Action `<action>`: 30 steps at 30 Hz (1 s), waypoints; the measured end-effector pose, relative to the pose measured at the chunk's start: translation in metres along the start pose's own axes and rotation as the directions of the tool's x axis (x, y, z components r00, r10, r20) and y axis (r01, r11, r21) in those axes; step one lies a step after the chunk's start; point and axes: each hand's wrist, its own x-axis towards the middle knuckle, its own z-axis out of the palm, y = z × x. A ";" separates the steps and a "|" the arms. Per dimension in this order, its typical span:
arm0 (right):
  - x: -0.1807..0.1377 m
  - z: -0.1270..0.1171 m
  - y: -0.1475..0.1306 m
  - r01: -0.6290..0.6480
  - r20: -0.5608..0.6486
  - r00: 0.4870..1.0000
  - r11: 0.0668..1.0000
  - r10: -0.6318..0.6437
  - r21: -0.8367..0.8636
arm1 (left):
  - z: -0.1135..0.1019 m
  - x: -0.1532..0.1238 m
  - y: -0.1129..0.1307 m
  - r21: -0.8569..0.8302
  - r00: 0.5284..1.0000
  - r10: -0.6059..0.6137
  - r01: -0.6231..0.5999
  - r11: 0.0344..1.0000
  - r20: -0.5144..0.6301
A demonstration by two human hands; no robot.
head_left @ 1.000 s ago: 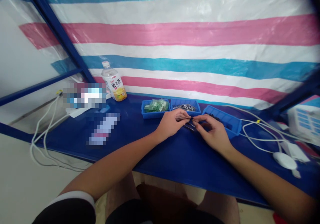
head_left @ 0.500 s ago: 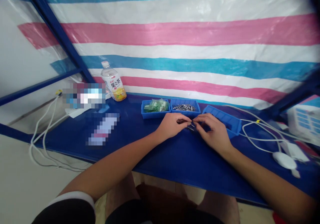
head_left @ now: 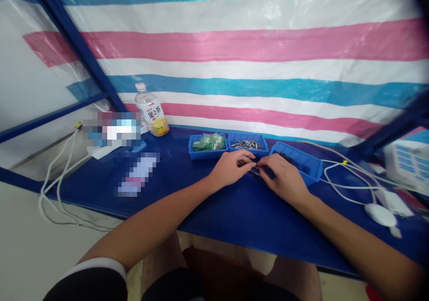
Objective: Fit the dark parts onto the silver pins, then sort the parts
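My left hand (head_left: pixel 229 168) and my right hand (head_left: pixel 284 179) meet over the blue table (head_left: pixel 214 202), fingertips pinched together on a small dark part (head_left: pixel 255 170) between them. Just behind the hands stand three blue trays: one with green pieces (head_left: pixel 208 143), one with small metal pins (head_left: pixel 248 143), and one with dark parts (head_left: pixel 298 161) beside my right hand. What exactly the fingers hold is too small to name.
A drink bottle (head_left: pixel 151 115) stands at the back left near a white power strip (head_left: pixel 100 150) with cables hanging off the table edge. White cables, a white mouse (head_left: pixel 380 214) and a white device (head_left: pixel 407 158) lie at the right. A striped tarp forms the back wall.
Both hands stay pinched together at the same spot; the fingers have shifted slightly around the small part. Nothing else has moved.
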 end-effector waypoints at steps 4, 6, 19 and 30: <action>-0.001 0.002 -0.004 -0.124 0.037 0.992 0.990 0.122 0.068 | -0.001 -0.001 0.002 -0.005 1.000 -0.008 0.008 1.000 0.020; -0.001 0.003 -0.006 -0.211 0.044 0.977 0.962 0.207 0.174 | -0.002 -0.001 0.002 -0.018 0.999 -0.009 0.009 1.000 0.033; -0.001 0.002 -0.002 -0.405 0.016 0.906 0.857 0.422 0.318 | 0.003 -0.002 0.001 -0.062 0.991 -0.035 0.044 0.997 0.129; 0.001 0.000 -0.003 -0.305 -0.018 0.943 0.888 0.331 0.343 | 0.005 0.000 -0.009 -0.165 0.995 -0.035 0.050 0.985 0.095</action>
